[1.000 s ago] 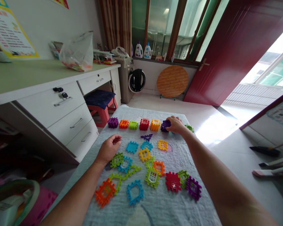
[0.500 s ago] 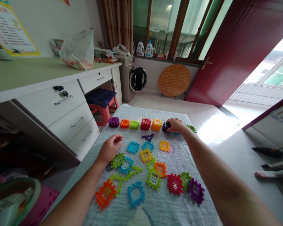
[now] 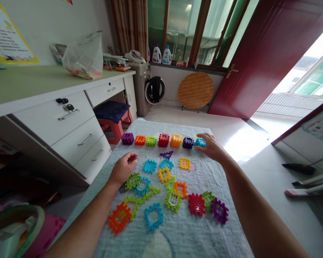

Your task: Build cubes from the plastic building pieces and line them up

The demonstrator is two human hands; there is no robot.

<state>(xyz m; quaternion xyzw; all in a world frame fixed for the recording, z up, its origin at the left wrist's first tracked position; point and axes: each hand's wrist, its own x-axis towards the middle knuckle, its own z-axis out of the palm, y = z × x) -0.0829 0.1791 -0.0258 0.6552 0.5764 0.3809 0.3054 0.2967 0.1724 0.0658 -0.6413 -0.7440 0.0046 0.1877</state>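
At the far right of a row of stacked toy pieces, my right hand (image 3: pixel 210 146) has its thumb and fingers around a stack of blue interlocking plates (image 3: pixel 200 142). Beside it stands a dark purple stack (image 3: pixel 188 143). My left hand (image 3: pixel 123 167) rests on the cloth with loosely curled fingers, thumb apart and nothing visible in it. Close to it lie a solid blue plate (image 3: pixel 150 166) and a green window plate (image 3: pixel 132 181). A dark purple triangular piece (image 3: pixel 166 154) lies in front of the row.
The row continues left with yellow (image 3: pixel 176 141), red (image 3: pixel 164 140), green (image 3: pixel 151 141), orange (image 3: pixel 140 140) and purple (image 3: pixel 127 139) stacks. Several loose plates, such as a red one (image 3: pixel 196 204), cover the cloth nearer me. A desk (image 3: pixel 64 80) stands left.
My right hand has moved from the dark purple stack rightward to the blue stack, leaving the purple one standing. The left hand keeps its place on the cloth. The view has shifted slightly.
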